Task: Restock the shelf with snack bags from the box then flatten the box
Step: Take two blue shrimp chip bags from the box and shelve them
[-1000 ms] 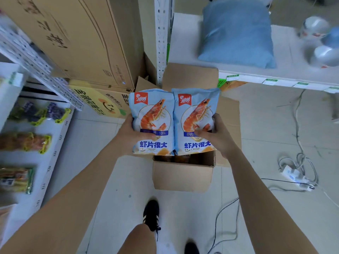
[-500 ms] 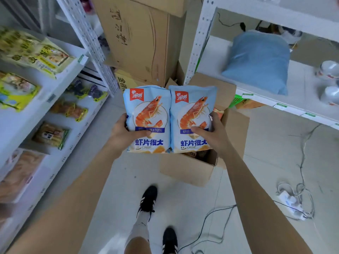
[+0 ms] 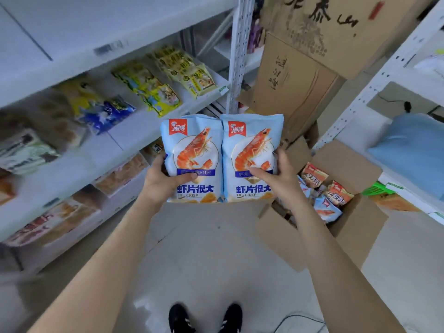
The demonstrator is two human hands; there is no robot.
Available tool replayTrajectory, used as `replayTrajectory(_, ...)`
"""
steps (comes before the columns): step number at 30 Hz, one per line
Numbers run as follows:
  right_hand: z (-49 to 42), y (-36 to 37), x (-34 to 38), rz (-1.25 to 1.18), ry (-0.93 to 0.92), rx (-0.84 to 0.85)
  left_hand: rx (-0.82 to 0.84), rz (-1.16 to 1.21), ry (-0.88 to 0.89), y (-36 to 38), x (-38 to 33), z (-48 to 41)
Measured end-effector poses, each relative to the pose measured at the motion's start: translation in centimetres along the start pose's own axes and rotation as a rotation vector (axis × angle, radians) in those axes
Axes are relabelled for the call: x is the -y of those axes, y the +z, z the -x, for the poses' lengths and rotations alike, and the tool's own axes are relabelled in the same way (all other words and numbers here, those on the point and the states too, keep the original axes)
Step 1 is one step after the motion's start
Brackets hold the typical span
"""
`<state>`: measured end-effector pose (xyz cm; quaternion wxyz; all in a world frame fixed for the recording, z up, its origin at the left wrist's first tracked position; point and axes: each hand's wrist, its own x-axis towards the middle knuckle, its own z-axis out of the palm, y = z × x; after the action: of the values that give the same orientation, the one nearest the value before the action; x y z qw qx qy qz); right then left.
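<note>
Two light-blue shrimp-crisp snack bags are held upright side by side in front of me. My left hand [image 3: 165,181] grips the left bag [image 3: 192,150] at its lower left edge. My right hand [image 3: 278,179] grips the right bag [image 3: 251,150] at its lower right. The open cardboard box [image 3: 355,227] sits on the floor to the right, with several orange and blue snack bags [image 3: 326,191] inside. The white shelf [image 3: 134,131] on the left has a bare stretch just behind the bags.
Yellow and blue snack packets [image 3: 153,90] lie on the left shelf, and more packets fill the lower tiers. Large stacked cartons [image 3: 295,75] stand behind. A second white rack [image 3: 360,99] with a blue cushion [image 3: 413,152] is at right. My shoes [image 3: 204,318] stand on the tiled floor.
I have turned left and risen from the box toward the left shelf, carrying both bags. The box has slid to the right of view, and my grip is unchanged.
</note>
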<state>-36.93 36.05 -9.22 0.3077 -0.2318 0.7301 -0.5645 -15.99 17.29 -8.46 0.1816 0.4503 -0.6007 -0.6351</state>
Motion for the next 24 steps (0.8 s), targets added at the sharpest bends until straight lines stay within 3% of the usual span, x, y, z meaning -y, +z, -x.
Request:
replayTrajectory(11, -0.6, 21.8, 9.1, -0.020, -0.112, 0.246, -0.327, 0.063, 0.058, -22.6, -1.8, 4.0)
replayTrajectory(24, -1.2, 44.6, 22.5, 0.040, -0.340, 0.557, -0.694, 0.178, 0.154, -43.4, -6.6, 10.0)
